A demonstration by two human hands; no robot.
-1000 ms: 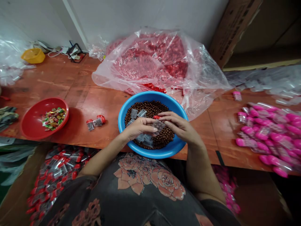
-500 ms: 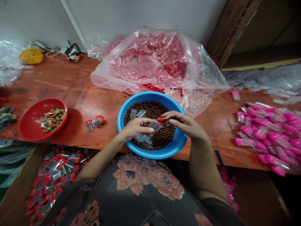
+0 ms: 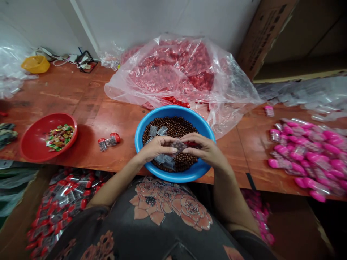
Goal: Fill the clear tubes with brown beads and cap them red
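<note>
Over the blue basin [image 3: 179, 177], my left hand [image 3: 155, 147] pinches a small clear plastic jar [image 3: 178, 145] filled with dark brown balls. My right hand [image 3: 207, 148] is closed around a red cap [image 3: 191, 143] at the jar's right end. Fingers partly cover the cap, so I cannot tell how far it sits on the jar. Loose brown balls [image 3: 176, 124] fill much of the basin. Several clear jars [image 3: 162, 130] lie among them, by my left hand.
Behind the basin spreads a clear bag [image 3: 173, 72] of red caps. To the left are two red-capped jars [image 3: 108, 142] and a red bowl [image 3: 29, 148] of wrapped candies. Pink-capped jars [image 3: 309, 151] are heaped on the right. Filled red-capped jars [image 3: 65, 206] lie below the table edge.
My right hand has moved left and down, bringing the red cap from above the jar's right side against its end. My left hand has kept its hold on the jar.
</note>
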